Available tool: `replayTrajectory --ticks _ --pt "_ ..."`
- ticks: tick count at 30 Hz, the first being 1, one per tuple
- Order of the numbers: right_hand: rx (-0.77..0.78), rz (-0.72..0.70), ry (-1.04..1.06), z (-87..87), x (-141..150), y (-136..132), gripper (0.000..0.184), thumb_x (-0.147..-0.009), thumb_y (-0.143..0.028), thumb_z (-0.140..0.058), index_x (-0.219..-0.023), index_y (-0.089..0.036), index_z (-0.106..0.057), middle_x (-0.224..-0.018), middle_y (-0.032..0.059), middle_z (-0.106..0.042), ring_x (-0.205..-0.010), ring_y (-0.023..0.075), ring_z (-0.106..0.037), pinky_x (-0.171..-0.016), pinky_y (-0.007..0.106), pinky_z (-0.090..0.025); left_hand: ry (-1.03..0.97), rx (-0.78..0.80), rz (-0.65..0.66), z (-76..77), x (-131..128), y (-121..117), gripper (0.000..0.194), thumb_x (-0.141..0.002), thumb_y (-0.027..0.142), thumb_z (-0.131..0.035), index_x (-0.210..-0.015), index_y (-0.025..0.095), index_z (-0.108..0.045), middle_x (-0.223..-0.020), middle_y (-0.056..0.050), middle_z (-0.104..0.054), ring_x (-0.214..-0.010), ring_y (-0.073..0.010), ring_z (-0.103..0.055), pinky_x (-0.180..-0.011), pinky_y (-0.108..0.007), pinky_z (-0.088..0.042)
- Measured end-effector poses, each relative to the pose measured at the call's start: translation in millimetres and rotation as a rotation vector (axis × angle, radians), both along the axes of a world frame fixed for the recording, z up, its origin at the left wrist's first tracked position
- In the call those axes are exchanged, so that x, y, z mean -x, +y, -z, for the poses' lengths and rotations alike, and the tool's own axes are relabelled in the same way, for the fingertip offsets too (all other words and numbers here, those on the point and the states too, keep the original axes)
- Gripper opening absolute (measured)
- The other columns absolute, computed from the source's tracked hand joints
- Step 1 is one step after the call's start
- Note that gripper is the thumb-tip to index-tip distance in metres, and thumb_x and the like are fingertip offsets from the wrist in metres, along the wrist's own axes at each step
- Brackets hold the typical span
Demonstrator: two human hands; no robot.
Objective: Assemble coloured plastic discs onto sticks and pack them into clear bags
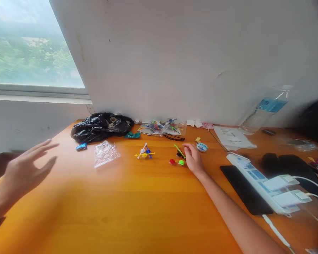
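My left hand [26,173] is raised over the left end of the table, fingers spread, holding nothing. On the right, my right hand [194,158] rests low with curled fingers at a thin green arrow-shaped stick [179,150]; the fingertips seem to pinch its near end. A small black disc [178,154] lies against that stick. Just in front are a red spinning-top-like disc [172,162] and a bright green one [181,162]. Left of these sits a group of white, blue and yellow arrow sticks with discs [144,151], the sticks crossing in a triangle.
A clear plastic bag [106,153] and a blue packet [81,146] lie at left, before a black plastic bag [100,127]. Bagged parts [159,127] line the wall. A round tin [201,147], power strip [257,176], black tablet-like slab [245,188] and bottle [262,113] stand right.
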State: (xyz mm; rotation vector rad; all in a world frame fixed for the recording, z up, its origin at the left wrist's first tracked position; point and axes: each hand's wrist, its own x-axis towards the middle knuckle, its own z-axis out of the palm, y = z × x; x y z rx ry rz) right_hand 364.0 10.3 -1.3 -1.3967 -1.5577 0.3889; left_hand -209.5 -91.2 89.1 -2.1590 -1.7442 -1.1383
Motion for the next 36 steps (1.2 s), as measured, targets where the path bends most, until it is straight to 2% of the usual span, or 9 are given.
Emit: replayTrajectory --ticks 1,3,7,11,13,17,20,28,36 --pt "0.022 0.022 0.016 1.9 -4.0 3.0 0.033 -0.098 -0.048 -0.051 -0.105 -0.021 -0.069 -0.104 0.0125 -0.071 -0.092 0.0289 -0.065 -0.086 0.048 -0.055 0.007 0.0 -0.047 3.8 -31.3 6.5 0.031 -0.1 0.045 -0.06 -0.128 0.035 -0.069 -0.139 0.005 -0.071 -0.111 -0.0305 -0.076 -0.091 -0.047 -0.065" --pt "0.066 0.02 0.026 5.0 -11.9 7.9 0.029 -0.091 -0.045 -0.057 -0.099 -0.02 -0.07 -0.091 0.0103 -0.071 -0.079 0.0265 -0.064 -0.075 0.044 -0.056 -0.026 0.057 0.159 7.4 -96.4 13.2 0.027 -0.102 0.045 -0.06 -0.115 0.028 -0.076 -0.145 0.001 -0.068 -0.124 -0.0335 -0.071 -0.104 -0.05 -0.061" --pt "0.129 -0.076 0.02 4.7 -22.9 11.2 0.028 -0.084 -0.04 -0.062 -0.098 -0.02 -0.076 -0.085 0.0072 -0.073 -0.073 0.0231 -0.063 -0.068 0.038 -0.053 -0.158 0.367 0.488 11.0 -211.1 12.7 0.038 -0.102 0.048 -0.062 -0.13 0.025 -0.073 -0.148 -0.011 -0.066 -0.089 -0.0234 -0.08 -0.072 -0.035 -0.069" --pt "0.154 -0.161 0.015 0.3 -29.1 10.0 0.027 -0.083 -0.041 -0.064 -0.095 -0.021 -0.078 -0.088 0.0067 -0.077 -0.074 0.0219 -0.064 -0.069 0.036 -0.052 -0.099 0.392 0.749 29.0 -284.1 19.5 0.049 -0.103 0.039 -0.062 -0.151 0.029 -0.058 -0.152 -0.012 -0.063 -0.134 -0.0317 -0.066 -0.114 -0.048 -0.055" --pt "0.166 -0.176 0.026 -0.4 -32.0 9.8 0.027 -0.083 -0.042 -0.066 -0.093 -0.021 -0.078 -0.089 0.0073 -0.078 -0.074 0.022 -0.065 -0.069 0.036 -0.053 -0.168 0.401 0.815 40.1 -306.3 28.4 0.051 -0.101 0.035 -0.065 -0.151 0.026 -0.058 -0.15 -0.013 -0.064 -0.137 -0.0319 -0.062 -0.117 -0.048 -0.052" --pt "0.193 -0.182 0.042 -0.7 -36.5 9.1 0.028 -0.085 -0.047 -0.069 -0.089 -0.02 -0.076 -0.086 0.0073 -0.078 -0.074 0.0219 -0.066 -0.07 0.036 -0.054 -0.422 0.493 0.735 51.1 -329.5 43.4 0.033 -0.103 0.046 -0.061 -0.114 0.019 -0.076 -0.108 -0.01 -0.08 -0.094 -0.024 -0.074 -0.083 -0.035 -0.06" --pt "0.208 -0.193 0.029 -3.6 -38.7 5.7 0.029 -0.084 -0.048 -0.073 -0.086 -0.02 -0.077 -0.086 0.0069 -0.076 -0.074 0.0214 -0.065 -0.07 0.036 -0.053 -0.558 0.618 0.653 51.9 -333.1 45.2 0.052 -0.102 0.06 -0.059 -0.077 0.017 -0.073 -0.074 -0.007 -0.075 -0.067 -0.0191 -0.067 -0.063 -0.03 -0.053" --pt "0.192 -0.278 -0.012 -9.3 -40.7 -1.4 0.038 -0.086 -0.058 -0.075 -0.088 -0.02 -0.081 -0.097 0.0093 -0.074 -0.079 0.0224 -0.065 -0.072 0.038 -0.054 -1.11 0.96 0.676 57.5 -324.9 48.5 0.075 -0.099 0.077 -0.05 -0.104 0.009 -0.08 -0.101 -0.02 -0.082 -0.083 -0.0261 -0.079 -0.083 -0.04 -0.063" --pt "0.11 -0.24 -0.075 -6.5 -36.5 -0.6 0.034 -0.093 -0.054 -0.067 -0.087 -0.021 -0.075 -0.094 0.0097 -0.071 -0.081 0.0249 -0.066 -0.076 0.042 -0.056 -0.967 0.884 0.711 57.3 -323.6 48.7 0.063 -0.096 0.071 -0.062 -0.089 0.011 -0.08 -0.086 -0.016 -0.082 -0.075 -0.024 -0.077 -0.074 -0.035 -0.062"
